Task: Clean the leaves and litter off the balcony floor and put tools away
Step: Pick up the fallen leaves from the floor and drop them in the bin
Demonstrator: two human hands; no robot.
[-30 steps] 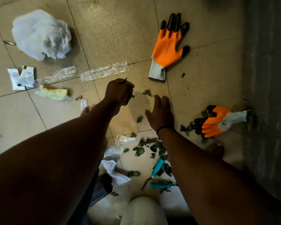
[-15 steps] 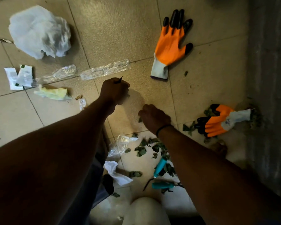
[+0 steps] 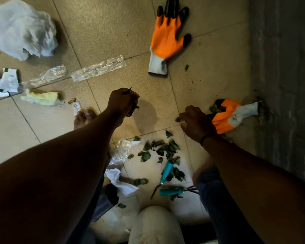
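Observation:
My left hand (image 3: 122, 101) is a fist gripping gathered leaves; leaf tips stick out above and below it. My right hand (image 3: 195, 123) hovers low over the tiles with curled fingers pinching a small leaf, just left of a crumpled orange glove (image 3: 226, 116). A pile of green leaves (image 3: 158, 149) lies on the tile below both hands. Two teal-handled garden tools (image 3: 166, 170) (image 3: 171, 191) lie among the leaves. A flat orange glove (image 3: 166, 39) lies further up the floor.
A white plastic bag (image 3: 19, 30) sits at top left. Clear plastic wrappers (image 3: 99, 67), torn paper (image 3: 4, 81) and a yellow-green scrap (image 3: 42, 99) litter the left tiles. More plastic (image 3: 121, 150) lies by my bare foot (image 3: 84, 117). A grey wall (image 3: 285, 76) bounds the right; a white rounded object (image 3: 155, 226) stands below.
My right hand has moved right, from the middle tile toward the crumpled glove, and has closed on a leaf. My left hand has stayed clenched on its leaves, almost still.

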